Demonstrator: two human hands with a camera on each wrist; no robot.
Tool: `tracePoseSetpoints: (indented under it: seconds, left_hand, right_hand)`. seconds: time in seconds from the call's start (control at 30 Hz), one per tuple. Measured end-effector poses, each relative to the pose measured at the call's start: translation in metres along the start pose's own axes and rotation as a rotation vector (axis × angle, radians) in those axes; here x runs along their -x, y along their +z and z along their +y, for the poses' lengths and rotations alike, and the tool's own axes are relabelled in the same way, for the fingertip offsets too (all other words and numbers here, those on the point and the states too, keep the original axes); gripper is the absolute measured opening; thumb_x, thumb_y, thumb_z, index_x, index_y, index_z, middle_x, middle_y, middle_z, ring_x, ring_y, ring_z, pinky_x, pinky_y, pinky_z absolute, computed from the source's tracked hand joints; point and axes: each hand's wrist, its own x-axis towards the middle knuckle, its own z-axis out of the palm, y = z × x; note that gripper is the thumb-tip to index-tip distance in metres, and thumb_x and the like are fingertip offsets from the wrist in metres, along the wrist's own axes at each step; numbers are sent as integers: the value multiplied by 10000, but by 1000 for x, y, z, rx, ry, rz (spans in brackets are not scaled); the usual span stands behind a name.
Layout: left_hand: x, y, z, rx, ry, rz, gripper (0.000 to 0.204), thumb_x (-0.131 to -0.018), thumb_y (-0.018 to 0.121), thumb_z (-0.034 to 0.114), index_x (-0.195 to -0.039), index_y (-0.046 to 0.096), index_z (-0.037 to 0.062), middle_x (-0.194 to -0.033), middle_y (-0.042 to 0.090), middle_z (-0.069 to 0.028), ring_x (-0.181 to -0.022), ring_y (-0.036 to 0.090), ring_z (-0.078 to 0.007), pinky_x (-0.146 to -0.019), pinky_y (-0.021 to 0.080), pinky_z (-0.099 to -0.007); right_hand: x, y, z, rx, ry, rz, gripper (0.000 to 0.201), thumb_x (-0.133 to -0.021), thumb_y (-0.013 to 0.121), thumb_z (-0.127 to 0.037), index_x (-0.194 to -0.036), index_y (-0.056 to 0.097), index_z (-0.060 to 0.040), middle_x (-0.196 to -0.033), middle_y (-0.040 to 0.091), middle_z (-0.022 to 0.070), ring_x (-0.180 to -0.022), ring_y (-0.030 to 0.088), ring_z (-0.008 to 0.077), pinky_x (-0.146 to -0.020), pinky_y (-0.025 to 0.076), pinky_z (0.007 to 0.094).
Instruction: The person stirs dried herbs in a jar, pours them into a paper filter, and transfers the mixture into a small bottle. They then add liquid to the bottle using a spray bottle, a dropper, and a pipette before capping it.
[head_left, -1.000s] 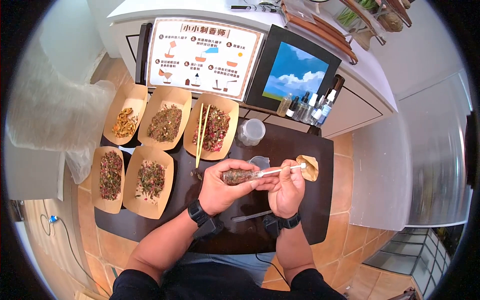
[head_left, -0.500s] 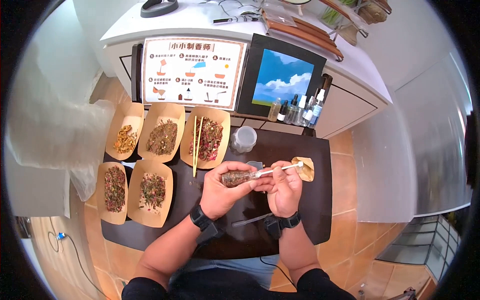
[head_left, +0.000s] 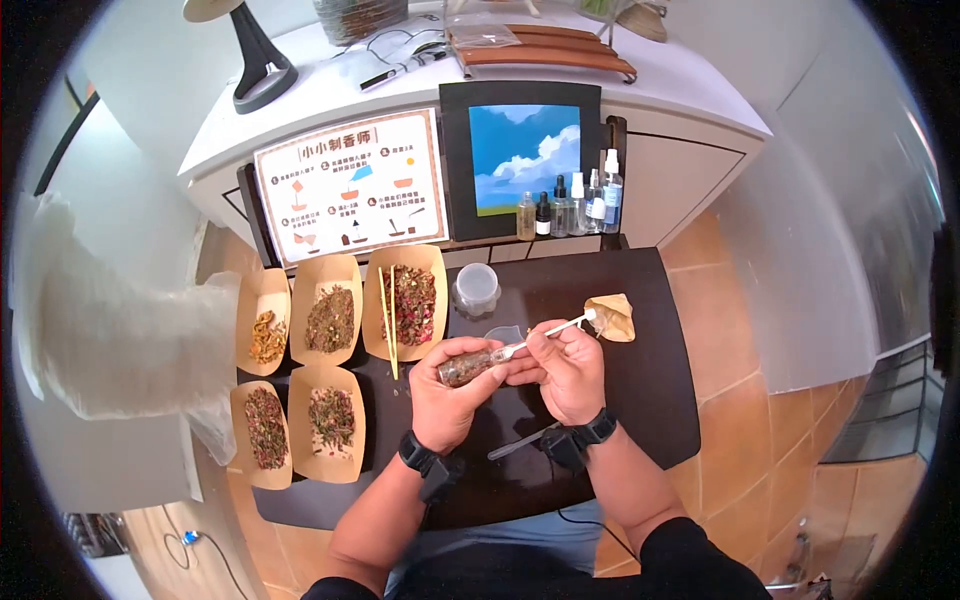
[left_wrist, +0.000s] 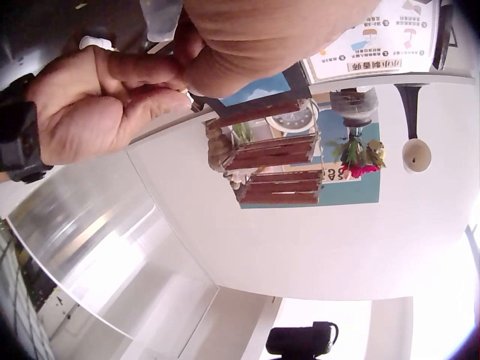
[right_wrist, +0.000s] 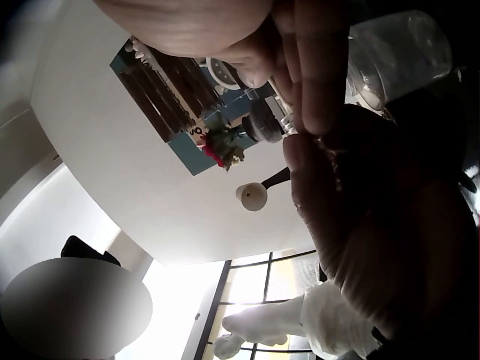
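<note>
In the head view my left hand (head_left: 442, 405) grips a small clear glass bottle (head_left: 463, 369) that lies tilted, filled with dried plant bits, its mouth toward the right. My right hand (head_left: 575, 378) pinches a thin white stick (head_left: 550, 331) with a wider white end; its other end meets the bottle's mouth. The fingertips of both hands come together below the neck. Both wrist views show mostly palms and fingers, which hide the bottle's body. Just behind the hands sits a clear plastic cup (head_left: 505, 334), partly covered. A plastic dropper (head_left: 515, 446) lies near my right wrist.
Paper trays of dried petals and herbs stand at left, one tray (head_left: 436, 300) with chopsticks (head_left: 389, 325) across it. A lidded clear jar (head_left: 476, 290) and an open brown paper packet (head_left: 610, 318) are on the dark table (head_left: 640, 400). Small bottles (head_left: 570, 207) line the back.
The head view has turned and tilted up, so trays and poster sit lower and slant differently. Both hands keep their hold on the bottle and the white stick.
</note>
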Motion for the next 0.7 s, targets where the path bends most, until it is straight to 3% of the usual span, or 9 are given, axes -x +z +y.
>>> tracePoseSetpoints:
  seconds: [0.7]
  left_hand:
    - [0, -1, -4, -33, 39, 26, 280, -851, 781, -74, -1104, 673, -24, -1130, 735, -130, -1009, 698, -153, -903, 576, -294]
  right_hand:
    - [0, 2, -4, 65, 3, -4, 258, -1054, 604, -170, -1142, 520, 58, -998, 711, 241, -852, 763, 311, -714, 672, 392]
